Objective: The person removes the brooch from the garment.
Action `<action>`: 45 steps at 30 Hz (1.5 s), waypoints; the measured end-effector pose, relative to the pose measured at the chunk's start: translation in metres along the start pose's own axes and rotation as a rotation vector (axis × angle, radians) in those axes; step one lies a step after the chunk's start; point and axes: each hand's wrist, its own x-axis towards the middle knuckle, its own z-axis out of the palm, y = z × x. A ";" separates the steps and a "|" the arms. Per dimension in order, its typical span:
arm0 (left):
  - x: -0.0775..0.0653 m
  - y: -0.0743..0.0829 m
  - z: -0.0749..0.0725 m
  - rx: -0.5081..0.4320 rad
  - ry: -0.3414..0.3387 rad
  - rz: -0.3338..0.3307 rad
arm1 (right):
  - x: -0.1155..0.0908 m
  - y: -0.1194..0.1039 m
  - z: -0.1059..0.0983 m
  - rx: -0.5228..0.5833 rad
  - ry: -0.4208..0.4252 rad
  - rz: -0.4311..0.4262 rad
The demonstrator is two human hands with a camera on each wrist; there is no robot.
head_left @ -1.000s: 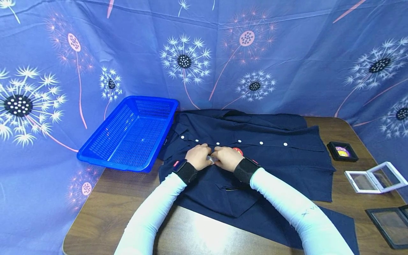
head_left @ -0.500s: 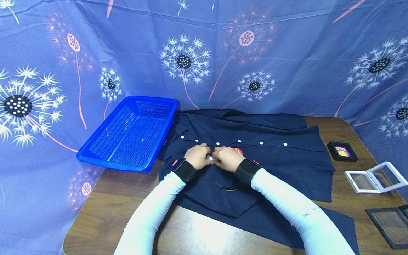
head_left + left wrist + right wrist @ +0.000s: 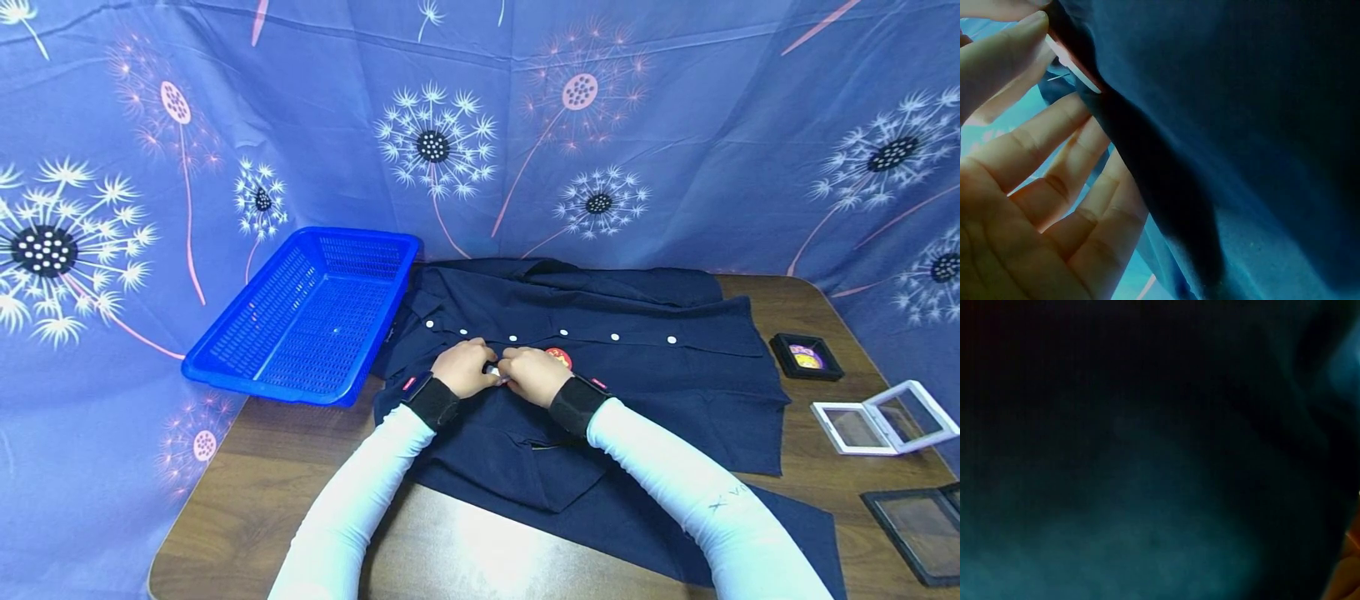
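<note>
A dark navy shirt (image 3: 660, 375) with white buttons lies spread over the table. Both hands meet at its front, around a small pin badge (image 3: 493, 372) with a pale, shiny back. The left hand (image 3: 462, 369) pinches the badge and the cloth by it; in the left wrist view the badge (image 3: 1079, 67) shows edge-on, a thin pin wire beside it. From the other side the right hand (image 3: 534, 375) pinches at the same spot, its fingertips mostly hidden. A round red badge (image 3: 558, 357) lies on the shirt right behind the right hand. Dark cloth (image 3: 1147, 550) fills most of the right wrist view.
A blue plastic basket (image 3: 352, 333) stands at the back left. Along the right side of the wooden table (image 3: 247, 500) are a black framed case (image 3: 783, 358) with a colourful badge, an open white frame (image 3: 832, 450) and an open black frame (image 3: 922, 575).
The hands stay at the same place on the shirt, with small finger shifts. Less of the pale badge back shows between them, and slightly more of the red badge shows.
</note>
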 end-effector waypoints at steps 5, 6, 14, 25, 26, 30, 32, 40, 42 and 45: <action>-0.001 0.000 -0.001 -0.011 -0.020 -0.016 | 0.000 0.000 -0.001 -0.024 0.000 0.000; -0.001 0.000 -0.001 -0.014 -0.023 -0.018 | 0.000 0.000 -0.001 -0.027 0.000 0.001; -0.002 -0.003 -0.001 -0.037 -0.011 0.003 | -0.002 0.001 -0.002 0.005 0.017 0.025; -0.006 0.000 -0.015 -0.140 0.020 0.002 | -0.003 0.003 -0.005 0.092 0.084 0.095; -0.006 -0.001 -0.015 -0.143 0.025 0.001 | -0.003 0.004 -0.005 0.098 0.092 0.100; -0.006 -0.003 -0.016 -0.151 0.037 -0.015 | -0.003 0.006 -0.004 0.134 0.102 0.141; -0.005 -0.003 -0.016 -0.157 0.041 -0.027 | -0.002 0.007 -0.004 0.165 0.092 0.175; -0.003 -0.004 -0.014 -0.149 0.081 -0.046 | -0.001 0.014 -0.003 0.290 0.036 0.303; -0.002 -0.004 -0.013 -0.147 0.088 -0.048 | 0.000 0.015 -0.003 0.308 0.037 0.312; -0.002 -0.004 -0.012 -0.147 0.094 -0.051 | 0.000 0.016 -0.003 0.327 0.042 0.330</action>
